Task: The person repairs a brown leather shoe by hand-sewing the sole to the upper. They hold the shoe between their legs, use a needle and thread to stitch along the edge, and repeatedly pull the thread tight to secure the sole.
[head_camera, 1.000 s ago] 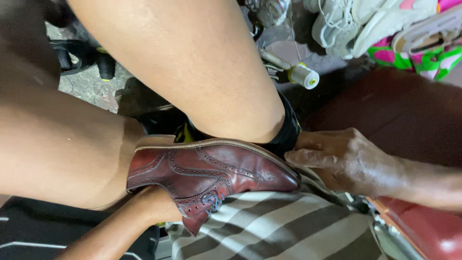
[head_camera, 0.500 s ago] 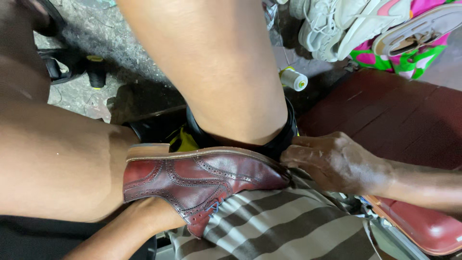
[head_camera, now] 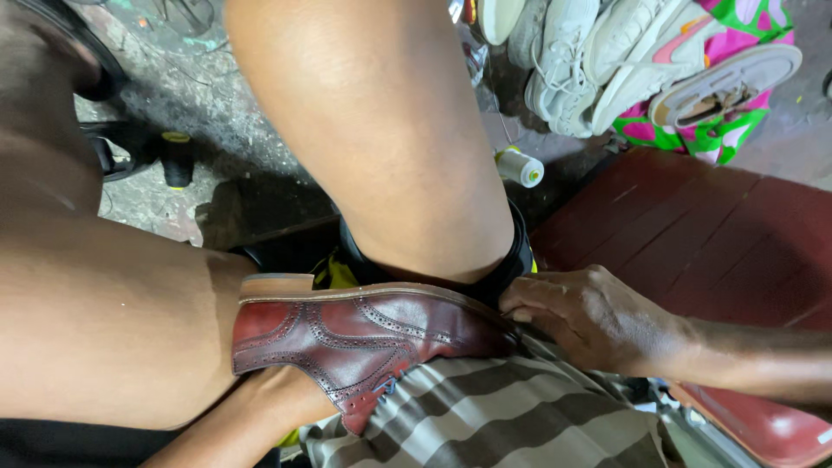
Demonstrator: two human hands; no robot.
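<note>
A dark red leather brogue shoe (head_camera: pixel 364 334) lies on its side across my lap, sole up against my bare thigh and toe pointing right. My right hand (head_camera: pixel 598 321) comes in from the right, its curled fingers gripping the toe. My left hand (head_camera: pixel 277 399) reaches up from the bottom left under the shoe's heel and opening. Only the wrist shows; the fingers are hidden behind the shoe. A brown and cream striped cloth (head_camera: pixel 503 416) lies under the shoe on my lap.
My bare legs fill the left and the top middle. On the concrete floor stand a white thread spool (head_camera: pixel 520 166) and a black spool (head_camera: pixel 178 159). White sneakers (head_camera: pixel 589 61) and a pink and green bag (head_camera: pixel 728 130) lie at top right, a dark red wooden board (head_camera: pixel 711 234) below them.
The view has tilted a little, so the floor items sit lower in the picture. The shoe and both hands keep their places.
</note>
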